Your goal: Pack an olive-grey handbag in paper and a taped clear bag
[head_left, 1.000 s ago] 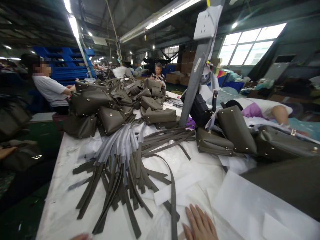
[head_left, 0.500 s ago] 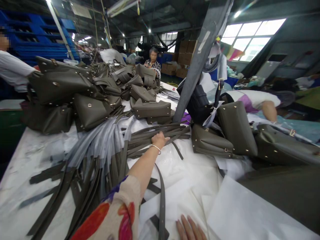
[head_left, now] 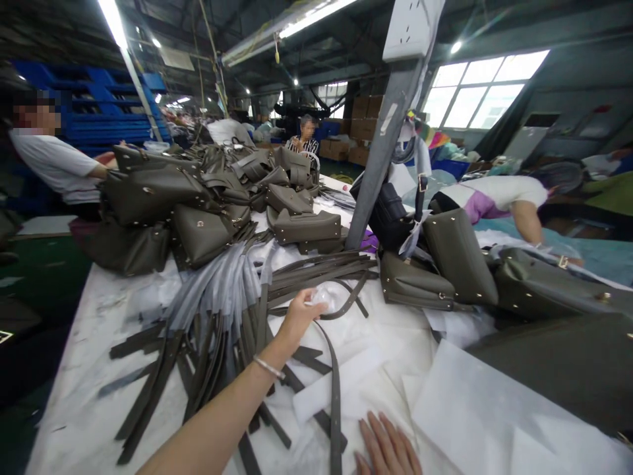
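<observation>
My left hand (head_left: 301, 315) reaches out over the white table and pinches one dark olive strap (head_left: 346, 303), which bends up in a loop beside a bit of clear plastic. A thin bracelet sits on that wrist. Around it lies a spread of several olive and grey straps (head_left: 222, 310). My right hand (head_left: 388, 448) lies flat with fingers stretched out on white paper sheets (head_left: 475, 409) at the near edge, touching a long strap (head_left: 336, 396) that runs toward me.
Olive handbags are piled at the far left (head_left: 158, 198) and lie at the right (head_left: 459, 257). A slanted grey post (head_left: 380, 145) rises mid-table. One person in white stands left (head_left: 54, 165), another sits far back (head_left: 306, 138), a third leans at right (head_left: 509, 194).
My left arm came into view and reached to the strap bundle near the post, then drew back toward me with one strap. My right hand stayed flat on the paper.
</observation>
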Tool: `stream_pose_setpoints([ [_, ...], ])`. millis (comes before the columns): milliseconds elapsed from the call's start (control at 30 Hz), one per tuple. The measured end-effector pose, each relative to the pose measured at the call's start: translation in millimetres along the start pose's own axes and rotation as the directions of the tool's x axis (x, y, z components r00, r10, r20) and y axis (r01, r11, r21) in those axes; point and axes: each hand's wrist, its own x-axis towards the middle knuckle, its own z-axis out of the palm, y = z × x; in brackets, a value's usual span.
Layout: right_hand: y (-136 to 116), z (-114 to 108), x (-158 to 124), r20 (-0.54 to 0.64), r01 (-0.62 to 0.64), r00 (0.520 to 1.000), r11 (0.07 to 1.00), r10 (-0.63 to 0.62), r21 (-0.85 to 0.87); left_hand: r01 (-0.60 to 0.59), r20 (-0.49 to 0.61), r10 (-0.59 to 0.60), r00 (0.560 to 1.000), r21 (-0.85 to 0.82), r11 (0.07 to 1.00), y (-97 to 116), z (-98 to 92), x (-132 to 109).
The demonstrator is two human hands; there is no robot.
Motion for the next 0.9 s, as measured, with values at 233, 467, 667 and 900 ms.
stream_pose_setpoints([
  [233,-9.2,-24.0,4.6,0.16,-0.051,0.986,0.999,0.049,0.013,0.071,-0.025,-0.07,0.997,0.059,0.996,-22.1,-50.2,-102.1],
  [467,-23.8,-33.3,-4.4,0.26,-0.108,0.96,0.994,0.102,0.01,-0.092,0.07,0.071,0.995,0.366,0.926,-11.2,-15.8,-110.6],
  [667,-22.3,-37.2,1.6,0.305,-0.166,0.941,0.985,0.144,0.048,-0.167,0.121,0.119,0.985,0.554,0.816,-8.6,48.1,-79.6],
  [900,-20.6,-35.9,2.4,0.326,-0.179,0.933,0.982,0.151,0.059,-0.111,0.106,0.069,0.992,0.468,0.877,-10.9,52.6,-55.0],
])
